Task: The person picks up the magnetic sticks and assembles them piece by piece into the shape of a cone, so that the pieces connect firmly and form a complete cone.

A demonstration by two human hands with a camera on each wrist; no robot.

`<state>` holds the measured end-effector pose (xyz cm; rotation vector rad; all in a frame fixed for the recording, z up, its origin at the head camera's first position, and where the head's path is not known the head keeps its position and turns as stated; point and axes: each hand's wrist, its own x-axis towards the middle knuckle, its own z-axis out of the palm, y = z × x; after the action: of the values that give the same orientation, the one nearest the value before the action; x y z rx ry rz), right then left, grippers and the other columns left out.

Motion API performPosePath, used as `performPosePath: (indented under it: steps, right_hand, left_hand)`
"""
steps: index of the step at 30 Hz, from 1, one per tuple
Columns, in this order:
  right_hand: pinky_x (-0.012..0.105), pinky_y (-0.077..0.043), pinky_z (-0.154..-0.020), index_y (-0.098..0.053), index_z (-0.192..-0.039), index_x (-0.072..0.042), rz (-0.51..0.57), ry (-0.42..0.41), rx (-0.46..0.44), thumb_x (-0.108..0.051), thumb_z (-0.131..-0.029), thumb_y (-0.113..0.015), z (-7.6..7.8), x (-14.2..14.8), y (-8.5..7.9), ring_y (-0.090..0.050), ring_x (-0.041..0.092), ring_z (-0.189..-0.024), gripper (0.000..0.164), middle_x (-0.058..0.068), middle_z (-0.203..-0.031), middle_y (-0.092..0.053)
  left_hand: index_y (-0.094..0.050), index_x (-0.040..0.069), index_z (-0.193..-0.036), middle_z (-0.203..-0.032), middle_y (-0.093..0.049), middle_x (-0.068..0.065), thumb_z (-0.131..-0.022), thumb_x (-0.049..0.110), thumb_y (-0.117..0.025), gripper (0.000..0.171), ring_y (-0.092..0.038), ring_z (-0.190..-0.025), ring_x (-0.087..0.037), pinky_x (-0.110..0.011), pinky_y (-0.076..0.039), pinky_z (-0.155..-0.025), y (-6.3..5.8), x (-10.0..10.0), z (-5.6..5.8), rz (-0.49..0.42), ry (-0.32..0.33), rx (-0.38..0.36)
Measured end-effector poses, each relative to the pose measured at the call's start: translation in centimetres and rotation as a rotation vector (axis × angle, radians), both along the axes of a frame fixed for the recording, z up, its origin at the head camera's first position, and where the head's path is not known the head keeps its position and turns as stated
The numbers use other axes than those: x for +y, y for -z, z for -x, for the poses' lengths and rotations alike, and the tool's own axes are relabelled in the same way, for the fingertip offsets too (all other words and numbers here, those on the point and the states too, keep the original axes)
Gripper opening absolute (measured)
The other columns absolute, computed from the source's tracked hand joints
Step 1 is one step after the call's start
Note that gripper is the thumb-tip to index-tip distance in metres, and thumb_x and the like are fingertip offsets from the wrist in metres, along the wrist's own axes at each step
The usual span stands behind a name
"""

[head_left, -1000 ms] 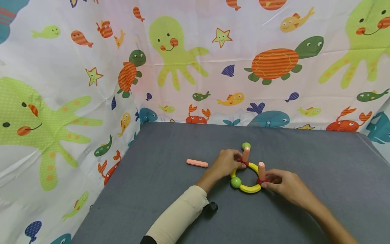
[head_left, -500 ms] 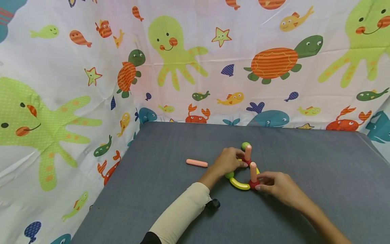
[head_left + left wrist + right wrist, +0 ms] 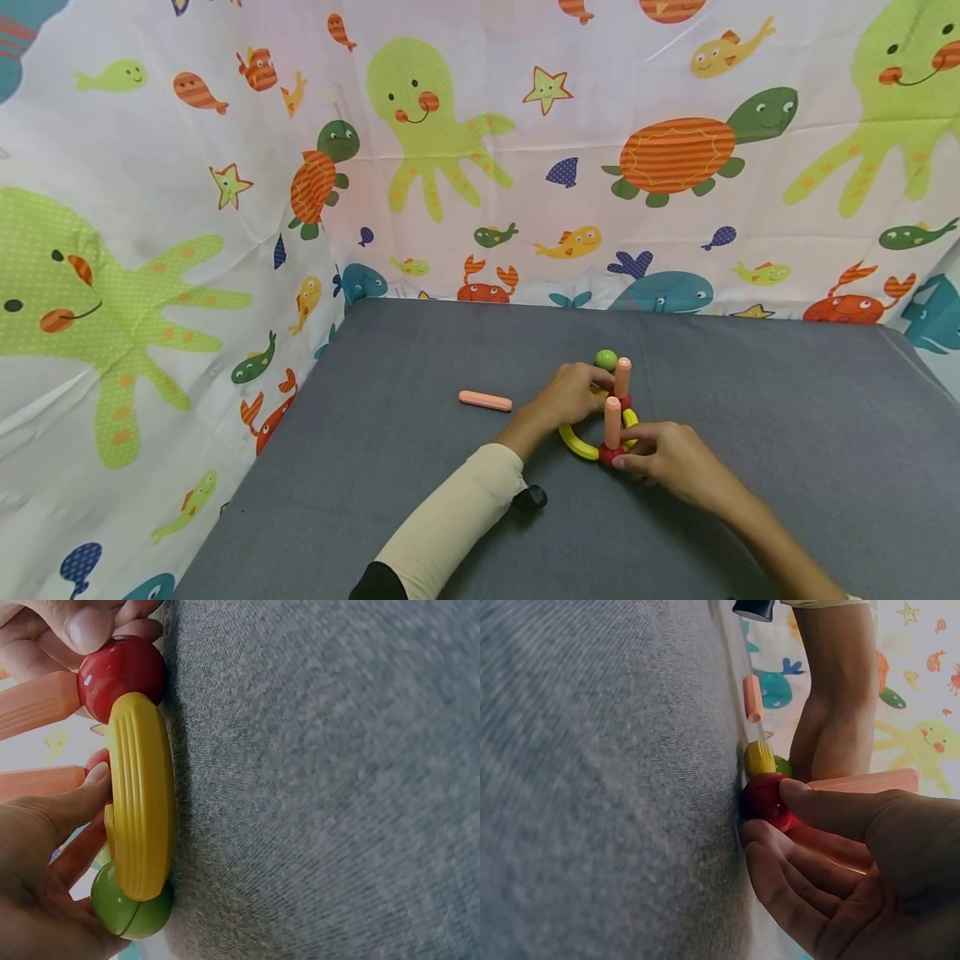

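A ring of curved yellow sticks [image 3: 578, 443] and balls lies on the grey cloth, built from magnetic-looking toy pieces. Two peach sticks stand upright on its red balls: a near stick [image 3: 612, 422] and a far stick [image 3: 622, 377]. My right hand [image 3: 678, 458] pinches the near red ball [image 3: 767, 801] between thumb and fingers. At the far side, my left hand [image 3: 572, 395] holds the far red ball [image 3: 626, 402], its thumb pressed on it in the left wrist view. A green ball [image 3: 132, 901] joins the ring beside the left palm; the head view hides it behind that hand.
A loose peach stick [image 3: 486, 401] lies left of the hands. Another green ball [image 3: 606, 359] sits just beyond the ring. The grey cloth surface [image 3: 405, 467] ends at a curtain [image 3: 480, 183] printed with sea animals.
The ring has turned clockwise as seen from above. Its near red ball and stick moved left with my right hand, the far ones right, and the left green ball slid behind my left hand.
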<state>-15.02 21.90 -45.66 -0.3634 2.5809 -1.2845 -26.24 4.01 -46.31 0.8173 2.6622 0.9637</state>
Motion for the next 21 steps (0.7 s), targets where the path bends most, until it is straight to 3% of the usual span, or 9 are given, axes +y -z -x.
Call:
performPosePath:
  steps: [6,15,21]
  right_hand:
    - [0.033,-0.061,-0.060,-0.074,-0.122,0.003,0.026,-0.004,-0.031,-0.017,-0.094,-0.082,0.1,0.1,0.1,-0.071,0.020,-0.068,0.036,0.006,-0.084,-0.077]
    - [0.034,-0.062,-0.063,-0.071,-0.126,0.005,0.045,0.031,-0.074,-0.018,-0.093,-0.083,0.1,0.2,0.1,-0.073,0.021,-0.070,0.042,0.009,-0.091,-0.079]
    - [0.033,-0.061,-0.063,-0.073,-0.125,0.003,0.037,0.029,-0.073,-0.019,-0.093,-0.083,0.1,0.1,0.2,-0.072,0.021,-0.070,0.040,0.006,-0.086,-0.078]
  left_hand:
    - [-0.080,0.019,-0.125,-0.120,-0.078,0.007,-0.099,0.026,-0.078,0.027,-0.068,-0.112,-0.008,-0.021,-0.052,-0.095,0.3,-0.2,-0.1,-0.021,-0.007,0.009]
    - [-0.077,0.012,-0.128,-0.126,-0.073,-0.003,-0.099,0.023,-0.078,0.031,-0.071,-0.118,-0.022,-0.028,-0.056,-0.096,0.6,-2.6,-1.4,-0.253,-0.131,0.038]
    - [-0.076,0.011,-0.128,-0.123,-0.073,-0.003,-0.101,0.020,-0.075,0.029,-0.070,-0.116,-0.020,-0.029,-0.056,-0.097,0.2,-5.2,-2.8,-0.374,-0.185,0.020]
